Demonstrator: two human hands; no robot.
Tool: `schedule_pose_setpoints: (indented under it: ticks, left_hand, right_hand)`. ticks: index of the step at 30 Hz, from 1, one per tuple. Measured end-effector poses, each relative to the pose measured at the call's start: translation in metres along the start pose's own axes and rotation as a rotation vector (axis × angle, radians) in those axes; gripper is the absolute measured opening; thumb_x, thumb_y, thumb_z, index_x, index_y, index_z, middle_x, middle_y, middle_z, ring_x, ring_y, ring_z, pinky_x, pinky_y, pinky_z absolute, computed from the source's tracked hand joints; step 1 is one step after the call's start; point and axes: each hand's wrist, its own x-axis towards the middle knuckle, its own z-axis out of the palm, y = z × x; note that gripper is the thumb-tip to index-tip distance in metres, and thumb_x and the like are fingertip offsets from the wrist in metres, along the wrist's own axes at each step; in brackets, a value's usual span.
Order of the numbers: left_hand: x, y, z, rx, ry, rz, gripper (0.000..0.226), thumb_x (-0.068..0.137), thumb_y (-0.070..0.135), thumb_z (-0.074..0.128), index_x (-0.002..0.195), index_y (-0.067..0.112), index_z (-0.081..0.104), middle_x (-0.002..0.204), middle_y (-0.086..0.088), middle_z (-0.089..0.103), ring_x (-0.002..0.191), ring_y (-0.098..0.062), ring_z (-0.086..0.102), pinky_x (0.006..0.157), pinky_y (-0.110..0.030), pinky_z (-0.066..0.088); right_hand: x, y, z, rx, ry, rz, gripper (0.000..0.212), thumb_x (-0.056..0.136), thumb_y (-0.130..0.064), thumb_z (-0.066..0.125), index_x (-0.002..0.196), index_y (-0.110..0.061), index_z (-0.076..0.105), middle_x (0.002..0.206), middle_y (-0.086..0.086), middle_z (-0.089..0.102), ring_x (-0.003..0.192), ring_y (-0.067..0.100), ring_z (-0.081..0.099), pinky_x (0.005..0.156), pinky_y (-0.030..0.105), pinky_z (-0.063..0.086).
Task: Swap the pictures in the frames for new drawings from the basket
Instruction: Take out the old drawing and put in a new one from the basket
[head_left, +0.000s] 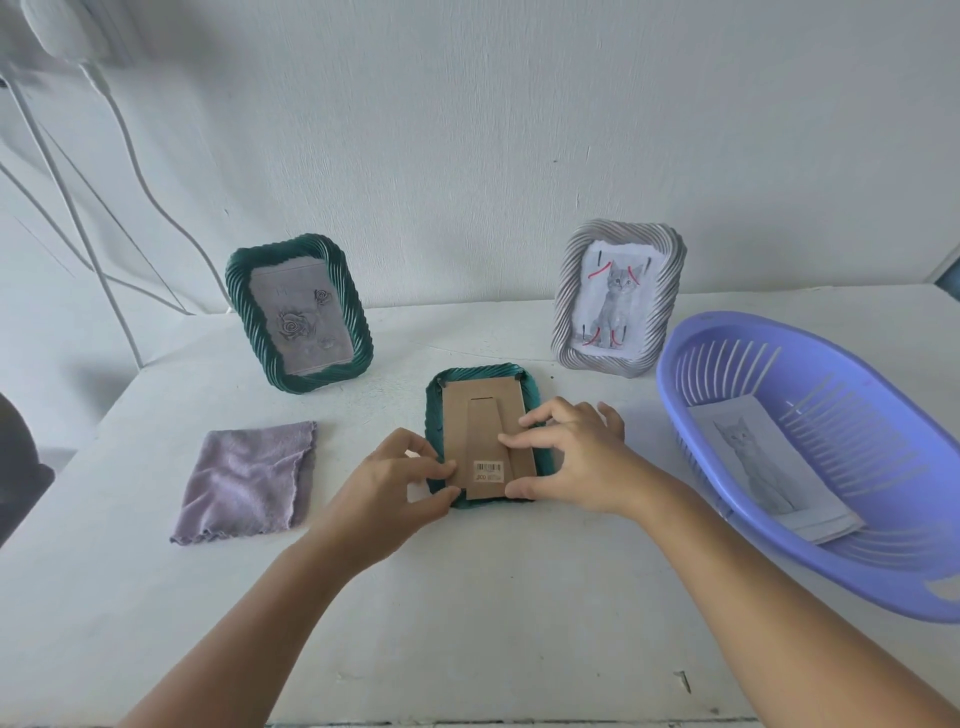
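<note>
A green frame (485, 387) lies face down in the middle of the table, its brown cardboard back (480, 410) and folded stand facing up. My left hand (400, 480) pinches its near left corner. My right hand (571, 457) grips its right side, fingers curled over the cardboard back and thumb at the near edge. A second green frame (298, 312) with a rose drawing stands at the back left. A silver frame (618, 296) with a cat picture marked in red stands at the back right. The purple basket (883, 566) at right holds cat drawings (763, 467).
A folded lilac cloth (249, 480) lies left of the face-down frame. The white table (467, 623) ends at a wall behind the frames. White metal legs and a cable (140, 171) stand at the far left. The table's near edge runs along the bottom.
</note>
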Motion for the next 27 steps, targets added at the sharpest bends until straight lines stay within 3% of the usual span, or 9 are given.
schedule_pose_setpoints:
  ticks: [4,8,12,15,17,23,27]
  left_hand:
    - [-0.002,0.003,0.008,-0.057,0.065,0.004,0.015,0.089,0.024,0.077,0.104,0.023,0.079,0.099,0.015,0.057,0.080,-0.005,0.057,0.070,-0.010,0.040]
    - [0.001,0.003,0.009,-0.075,0.069,-0.016,0.012,0.088,0.019,0.078,0.100,0.019,0.079,0.095,0.013,0.059,0.079,-0.006,0.057,0.070,-0.009,0.040]
    - [0.006,0.007,0.002,-0.078,0.033,-0.061,0.012,0.089,0.032,0.075,0.101,0.031,0.075,0.095,0.013,0.058,0.079,-0.008,0.058,0.070,-0.012,0.040]
    - [0.019,0.015,-0.005,-0.023,-0.080,-0.116,0.039,0.087,0.057,0.069,0.124,0.053,0.058,0.097,0.014,0.055,0.076,-0.006,0.059,0.070,-0.017,0.041]
    - [0.027,0.020,-0.009,0.048,-0.157,-0.138,0.054,0.084,0.066,0.066,0.135,0.055,0.051,0.098,0.015,0.052,0.081,-0.003,0.056,0.072,-0.018,0.042]
    - [0.034,0.026,-0.010,0.050,-0.215,-0.169,0.062,0.082,0.059,0.075,0.139,0.049,0.054,0.099,0.016,0.047,0.081,0.002,0.051,0.059,-0.015,0.038]
    - [0.035,0.023,-0.009,0.030,-0.214,-0.191,0.064,0.081,0.059,0.076,0.140,0.049,0.054,0.101,0.014,0.048,0.083,-0.001,0.051,0.060,-0.017,0.039]
  right_hand:
    - [0.000,0.000,0.000,-0.001,0.003,-0.006,0.062,0.068,-0.079,0.070,0.126,-0.059,0.060,0.127,-0.029,0.042,0.128,0.004,0.034,0.118,0.039,-0.005]
    - [0.000,0.000,0.000,-0.004,0.002,-0.004,0.062,0.069,-0.078,0.070,0.126,-0.059,0.060,0.127,-0.029,0.042,0.128,0.005,0.034,0.117,0.038,-0.004]
    - [0.000,0.000,0.000,0.005,-0.008,0.005,0.062,0.069,-0.078,0.070,0.127,-0.059,0.059,0.127,-0.030,0.041,0.128,0.004,0.034,0.120,0.044,-0.002]
    - [-0.001,-0.001,-0.002,0.000,-0.030,0.012,0.061,0.071,-0.077,0.069,0.128,-0.059,0.058,0.128,-0.030,0.040,0.129,0.005,0.033,0.121,0.046,-0.004]
    - [-0.002,-0.001,-0.004,-0.011,-0.051,0.015,0.058,0.075,-0.074,0.068,0.130,-0.058,0.057,0.130,-0.029,0.040,0.130,0.006,0.032,0.121,0.046,-0.006]
    - [-0.003,-0.001,-0.008,-0.017,-0.110,0.026,0.052,0.085,-0.051,0.065,0.134,-0.062,0.051,0.135,-0.031,0.037,0.130,0.007,0.031,0.120,0.046,-0.007]
    - [-0.005,0.000,-0.010,-0.010,-0.149,0.022,0.057,0.081,-0.050,0.065,0.135,-0.062,0.049,0.138,-0.032,0.034,0.128,0.004,0.029,0.120,0.048,-0.003]
